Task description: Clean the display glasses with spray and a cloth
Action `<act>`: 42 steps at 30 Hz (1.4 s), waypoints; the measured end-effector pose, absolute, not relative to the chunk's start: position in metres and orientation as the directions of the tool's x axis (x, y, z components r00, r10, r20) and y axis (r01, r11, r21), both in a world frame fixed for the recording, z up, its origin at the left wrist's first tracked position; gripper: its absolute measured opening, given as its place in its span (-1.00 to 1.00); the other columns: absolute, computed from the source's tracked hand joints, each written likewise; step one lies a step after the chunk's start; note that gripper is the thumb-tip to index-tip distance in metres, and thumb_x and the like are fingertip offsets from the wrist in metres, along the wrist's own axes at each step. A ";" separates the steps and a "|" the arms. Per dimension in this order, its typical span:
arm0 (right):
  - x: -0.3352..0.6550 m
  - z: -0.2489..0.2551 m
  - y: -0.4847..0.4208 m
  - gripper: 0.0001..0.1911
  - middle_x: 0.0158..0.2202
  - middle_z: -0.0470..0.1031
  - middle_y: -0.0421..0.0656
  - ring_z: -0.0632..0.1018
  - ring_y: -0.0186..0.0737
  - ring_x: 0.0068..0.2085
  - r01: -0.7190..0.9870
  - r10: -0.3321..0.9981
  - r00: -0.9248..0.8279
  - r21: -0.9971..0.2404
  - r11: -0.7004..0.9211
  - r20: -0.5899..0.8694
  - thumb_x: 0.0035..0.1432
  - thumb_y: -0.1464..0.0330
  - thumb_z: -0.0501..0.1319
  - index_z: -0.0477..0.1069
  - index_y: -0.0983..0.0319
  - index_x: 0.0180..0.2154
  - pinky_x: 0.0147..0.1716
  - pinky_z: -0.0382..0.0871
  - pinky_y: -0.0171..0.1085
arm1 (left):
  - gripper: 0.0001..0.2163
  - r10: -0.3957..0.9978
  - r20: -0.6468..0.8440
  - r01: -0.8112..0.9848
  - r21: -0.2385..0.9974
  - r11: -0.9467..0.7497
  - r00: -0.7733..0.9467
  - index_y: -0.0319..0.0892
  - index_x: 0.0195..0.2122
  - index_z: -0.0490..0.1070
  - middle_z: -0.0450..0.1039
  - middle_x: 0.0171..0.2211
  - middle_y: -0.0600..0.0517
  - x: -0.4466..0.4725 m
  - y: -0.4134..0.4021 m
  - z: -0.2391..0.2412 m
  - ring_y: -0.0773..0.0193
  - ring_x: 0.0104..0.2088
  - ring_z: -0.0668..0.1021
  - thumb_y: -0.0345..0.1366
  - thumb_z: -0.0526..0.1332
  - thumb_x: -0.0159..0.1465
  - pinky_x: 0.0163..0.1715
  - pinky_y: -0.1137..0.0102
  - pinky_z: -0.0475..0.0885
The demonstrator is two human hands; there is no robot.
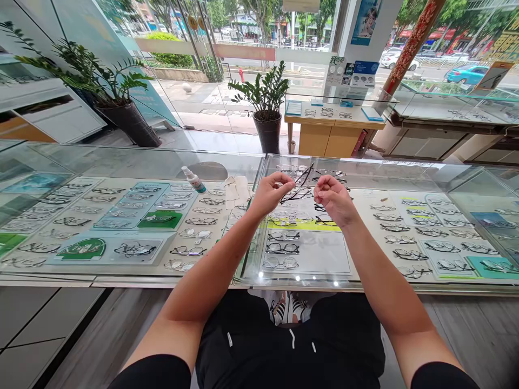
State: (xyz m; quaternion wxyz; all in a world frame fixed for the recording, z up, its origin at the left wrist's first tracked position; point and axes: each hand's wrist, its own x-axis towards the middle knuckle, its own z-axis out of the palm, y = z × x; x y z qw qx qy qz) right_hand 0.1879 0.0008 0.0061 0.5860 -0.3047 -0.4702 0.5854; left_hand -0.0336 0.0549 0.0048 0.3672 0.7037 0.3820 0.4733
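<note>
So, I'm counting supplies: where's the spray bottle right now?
In the head view, the spray bottle is on the glass counter, left of the left hand, just left of the pale cloth.

The person's left grip (272, 192) pinches a dark-framed pair of glasses (305, 176) above the glass-topped counter (133, 281). The right grip (334, 199) is raised just beside it, fingers bent; whether it touches the frame is unclear. Rows of other spectacles (283, 248) lie beneath the glass on pale, green and blue panels. To the left, a small spray bottle (195, 181) leans near a light cloth (237, 190). Beyond the counter stand a potted plant (268, 132), a second, larger one (130, 121) farther left and a wooden display table (330, 139). Through the windows, a blue car (466, 74) shows on the street.
</note>
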 end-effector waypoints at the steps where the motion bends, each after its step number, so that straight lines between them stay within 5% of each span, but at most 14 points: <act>1: 0.187 0.007 0.001 -0.75 -0.43 0.50 -0.28 0.43 -0.27 -0.38 -0.393 0.973 -0.121 -0.909 0.135 0.197 -0.03 0.37 0.45 0.52 0.10 -0.25 -0.37 0.30 -0.25 | -0.79 0.897 0.360 0.099 0.913 -0.395 0.256 -0.13 -0.35 0.59 0.56 -0.32 0.02 -0.033 0.054 0.006 0.22 -0.27 0.50 -0.10 0.42 0.26 -0.25 0.29 0.34; 6: 0.183 0.007 -0.002 -0.75 -0.40 0.54 -0.26 0.49 -0.23 -0.35 -0.308 0.970 -0.056 -0.929 0.208 0.236 -0.01 0.31 0.48 0.50 0.09 -0.27 -0.35 0.36 -0.23 | -0.75 0.914 0.296 -0.167 0.952 -0.257 0.278 -0.12 -0.38 0.59 0.51 -0.33 0.05 -0.026 0.046 0.009 0.27 -0.27 0.45 -0.07 0.52 0.19 -0.18 0.32 0.37; 16: 0.183 0.003 0.000 -0.71 -0.36 0.62 -0.24 0.59 -0.20 -0.29 -0.183 0.955 0.005 -0.939 0.293 0.297 0.04 0.26 0.54 0.47 0.10 -0.30 -0.30 0.46 -0.21 | -0.74 0.906 0.309 -0.230 0.941 -0.248 0.290 -0.11 -0.39 0.63 0.53 -0.30 0.04 -0.019 0.036 0.010 0.25 -0.23 0.48 -0.06 0.56 0.17 -0.14 0.30 0.38; 29: 0.181 0.004 -0.002 -0.58 -0.31 0.64 -0.20 0.68 -0.11 -0.20 -0.132 0.954 0.017 -0.945 0.300 0.300 0.03 0.13 0.59 0.40 0.10 -0.31 -0.14 0.55 -0.11 | -0.72 0.921 0.293 -0.155 0.953 -0.260 0.257 -0.10 -0.37 0.61 0.60 -0.26 0.02 -0.020 0.037 0.008 0.21 -0.19 0.54 -0.02 0.53 0.17 -0.09 0.25 0.46; 42: 0.176 0.000 -0.002 -0.70 -0.38 0.51 -0.26 0.44 -0.27 -0.36 -0.007 0.940 0.034 -0.940 0.340 0.339 0.14 0.11 0.54 0.56 0.13 -0.25 -0.31 0.33 -0.21 | -0.80 0.874 0.400 0.058 0.900 -0.431 0.276 -0.09 -0.32 0.63 0.65 -0.19 -0.02 -0.018 0.032 0.007 0.13 -0.10 0.60 -0.07 0.44 0.29 -0.06 0.22 0.41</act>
